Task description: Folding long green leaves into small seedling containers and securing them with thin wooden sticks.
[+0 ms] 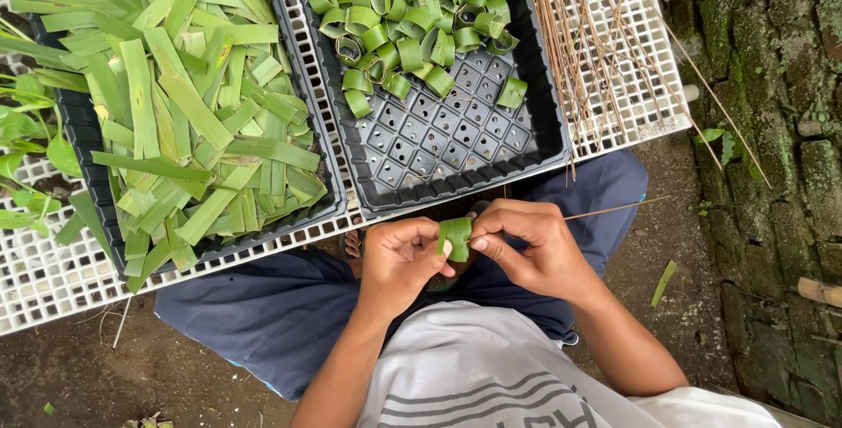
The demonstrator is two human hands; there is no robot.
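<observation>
Head: hands [474,253] around curled leaf strip [455,237]

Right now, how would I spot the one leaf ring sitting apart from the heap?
Find the black tray right of the tray of flat leaf strips. Rolled leaf rings crowd its far end; the lone leaf ring lies alone on bare holed floor at the pile's right edge.

Black tray [88,143] heaped with flat leaf strips [189,103], white plastic grid [53,279], mossy brick wall [772,86]
</observation>
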